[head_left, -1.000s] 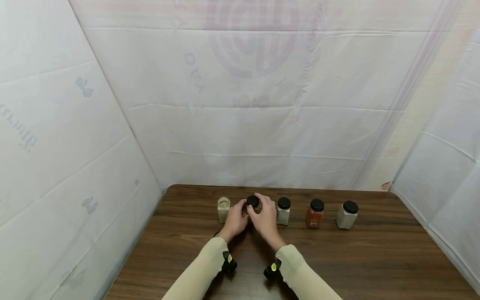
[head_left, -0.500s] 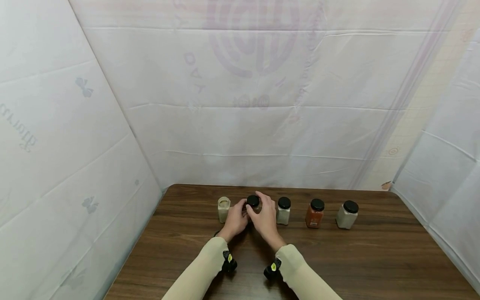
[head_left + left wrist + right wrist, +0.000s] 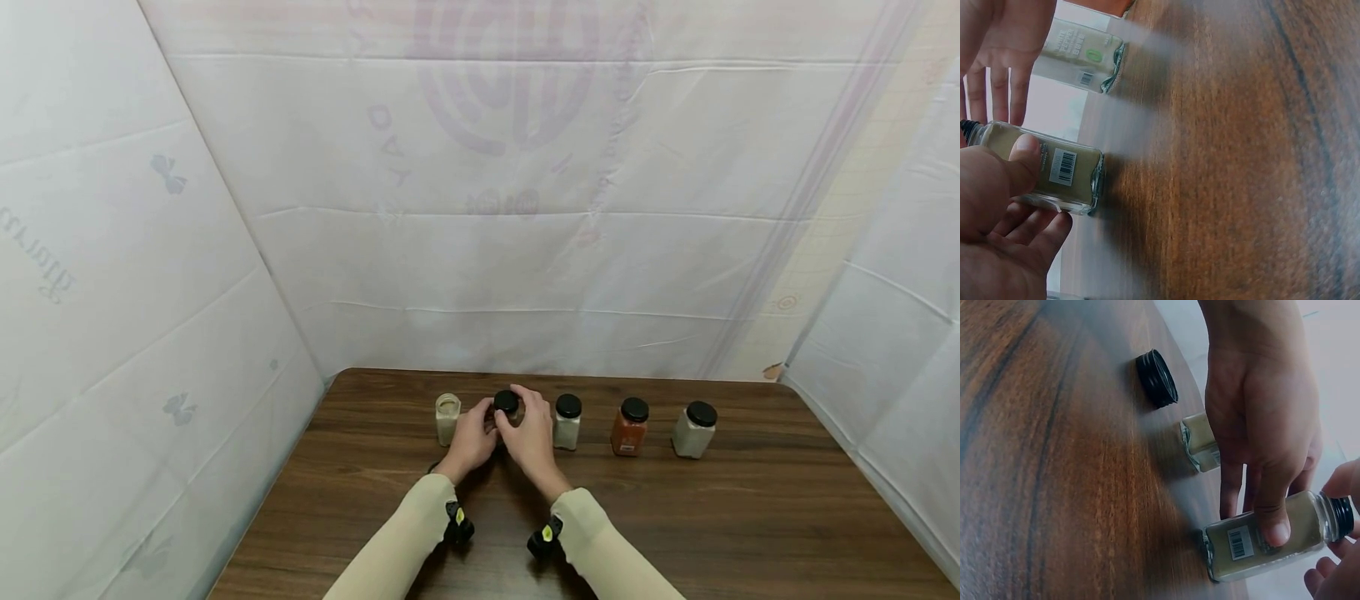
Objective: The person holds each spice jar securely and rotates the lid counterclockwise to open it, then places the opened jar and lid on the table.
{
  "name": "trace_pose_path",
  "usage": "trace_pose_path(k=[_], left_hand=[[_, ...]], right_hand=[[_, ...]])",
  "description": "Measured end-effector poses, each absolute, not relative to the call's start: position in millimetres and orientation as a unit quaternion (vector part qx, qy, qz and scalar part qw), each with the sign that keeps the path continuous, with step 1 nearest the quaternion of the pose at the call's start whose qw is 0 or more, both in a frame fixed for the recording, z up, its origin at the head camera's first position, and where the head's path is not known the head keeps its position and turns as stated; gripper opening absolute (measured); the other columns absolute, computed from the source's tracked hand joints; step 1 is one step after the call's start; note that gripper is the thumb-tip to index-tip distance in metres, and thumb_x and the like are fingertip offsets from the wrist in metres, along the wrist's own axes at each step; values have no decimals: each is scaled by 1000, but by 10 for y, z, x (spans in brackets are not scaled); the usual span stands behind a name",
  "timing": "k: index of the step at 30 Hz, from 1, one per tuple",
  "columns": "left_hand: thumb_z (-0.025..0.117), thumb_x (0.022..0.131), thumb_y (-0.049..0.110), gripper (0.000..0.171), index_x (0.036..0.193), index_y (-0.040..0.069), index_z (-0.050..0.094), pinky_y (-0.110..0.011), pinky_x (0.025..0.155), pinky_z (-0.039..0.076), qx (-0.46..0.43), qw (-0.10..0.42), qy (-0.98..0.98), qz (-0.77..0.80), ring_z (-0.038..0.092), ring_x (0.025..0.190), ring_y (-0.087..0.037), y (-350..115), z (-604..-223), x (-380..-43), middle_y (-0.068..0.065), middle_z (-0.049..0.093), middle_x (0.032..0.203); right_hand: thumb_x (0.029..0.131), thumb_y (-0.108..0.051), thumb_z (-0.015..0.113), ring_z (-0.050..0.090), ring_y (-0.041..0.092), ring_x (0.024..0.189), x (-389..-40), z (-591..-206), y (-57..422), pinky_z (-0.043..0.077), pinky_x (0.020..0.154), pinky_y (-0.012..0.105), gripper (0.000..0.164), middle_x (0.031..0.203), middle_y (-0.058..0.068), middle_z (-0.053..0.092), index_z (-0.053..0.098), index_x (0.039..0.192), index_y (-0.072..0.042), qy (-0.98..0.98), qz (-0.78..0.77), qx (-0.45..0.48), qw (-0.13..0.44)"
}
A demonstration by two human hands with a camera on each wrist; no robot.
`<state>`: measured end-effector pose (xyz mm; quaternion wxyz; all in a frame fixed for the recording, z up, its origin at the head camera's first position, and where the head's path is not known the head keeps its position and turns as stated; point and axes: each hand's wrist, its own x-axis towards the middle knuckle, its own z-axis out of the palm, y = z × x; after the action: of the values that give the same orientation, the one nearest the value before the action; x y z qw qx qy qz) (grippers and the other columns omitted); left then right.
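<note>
Both hands are at one square glass spice jar of tan powder, upright on the wooden table. My left hand grips its body, thumb over the front beside the barcode label. At the top, my right hand holds the black screw lid between thumb and fingers; the lid sits on the jar's neck. Left of the hands stands a lidless jar of pale tan powder. Its neighbour in the right wrist view is a loose black lid lying on the table.
Right of the hands, in a row, stand three capped jars: one with pale powder, one orange-red and one greyish white. White sheeting hangs behind the table's far edge and along both sides.
</note>
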<state>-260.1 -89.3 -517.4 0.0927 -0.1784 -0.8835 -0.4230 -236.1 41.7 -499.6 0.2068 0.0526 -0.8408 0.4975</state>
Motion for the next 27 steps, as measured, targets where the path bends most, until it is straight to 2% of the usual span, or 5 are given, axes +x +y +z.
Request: trace_pose_path(k=[6,15,20,27], left_hand=[[65,95,-4,38,133,0,61,-41,92,57,-179,93,-882,-426,69,112,-31,-896,-5172,-2606,-19,70,121],[64,96,-1,35,131,0,62,-42,90,58,-184,106,-887,-410,70,109,-31,-899,-5169,-2606,-18,72,117],[61,95,-2,37,132,0,62,-43,92,57,-186,106,-887,-409,70,111,-31,-897,-5176,-2605,-19,71,120],[65,94,-4,38,132,0,61,-42,93,57,-188,100,-882,-419,69,114,-31,-898,-5182,-2610,-21,69,123]], right_hand=[[94,-9,68,51,40,129,-2367,-5019,410,48,97,58,48,139,15,59,60,142,-10,-839,502,61,200],[95,-12,70,48,39,134,-2365,-5018,413,47,100,58,53,145,15,55,55,147,-12,-836,509,70,194],[94,-16,75,50,39,127,-2368,-5013,408,48,98,57,53,139,18,55,57,143,-7,-835,509,62,201],[91,-17,81,53,34,114,-2381,-5007,416,48,93,53,50,125,16,58,62,136,-5,-836,504,46,213]])
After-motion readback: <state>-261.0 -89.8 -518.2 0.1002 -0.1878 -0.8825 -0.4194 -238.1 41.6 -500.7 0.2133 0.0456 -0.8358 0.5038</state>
